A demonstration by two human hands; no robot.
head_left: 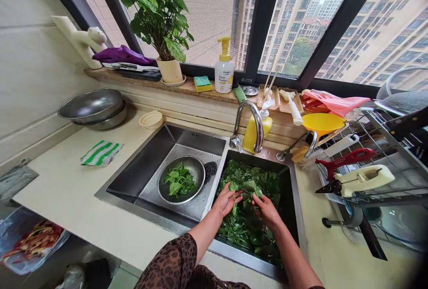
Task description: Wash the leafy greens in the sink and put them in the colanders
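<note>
Both my hands are over the right basin of the steel sink (pixel 152 155), which is full of leafy greens (pixel 264 182) in water. My left hand (pixel 226 200) and my right hand (pixel 266 208) each pinch the same sprig of greens (pixel 249 188) between them, fingers closed on its stems and leaves. In the left basin sits a round metal bowl (pixel 199 168) with a small heap of picked leaves (pixel 179 181). A dark scouring pad (pixel 210 169) lies beside that bowl. The curved tap (pixel 256 124) stands behind the basins; I see no water running from it.
A striped cloth (pixel 101 153) and stacked metal bowls (pixel 92 108) sit on the left counter. The sill holds a potted plant (pixel 160 17), soap pump (pixel 224 68) and sponge (pixel 202 83). A dish rack (pixel 384 164) with utensils and a yellow funnel (pixel 321 121) fills the right.
</note>
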